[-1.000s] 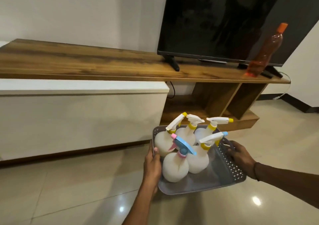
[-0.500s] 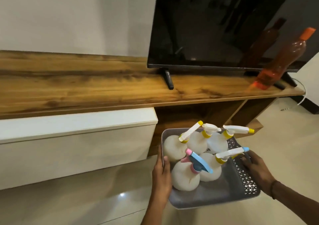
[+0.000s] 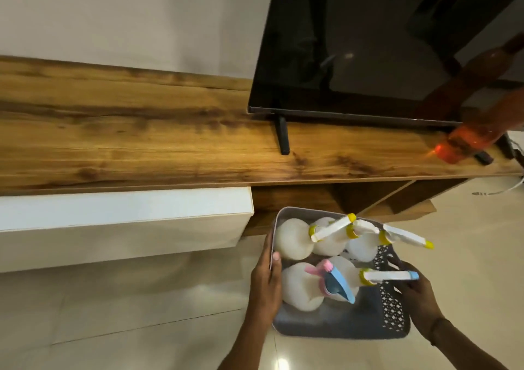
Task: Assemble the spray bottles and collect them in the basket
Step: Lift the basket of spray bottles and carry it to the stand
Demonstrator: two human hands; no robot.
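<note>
Basket (image 3: 340, 328) with five assembled spray bottles (image 3: 300, 287) gripped at both rims by left hand (image 3: 265, 284) and right hand (image 3: 416, 298), now carried closer to wooden shelf (image 3: 141, 148); assembly apparently done, set-down pending.

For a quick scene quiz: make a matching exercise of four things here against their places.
Things:
1. basket
2. orange bottle
3. pink-and-blue sprayer bottle
4. television

Places:
A. near row of the basket
B. standing on the wooden shelf, left of the orange bottle
C. held between the left hand and right hand
D. right end of the wooden shelf

Pairs: 1-C, 2-D, 3-A, 4-B
</note>
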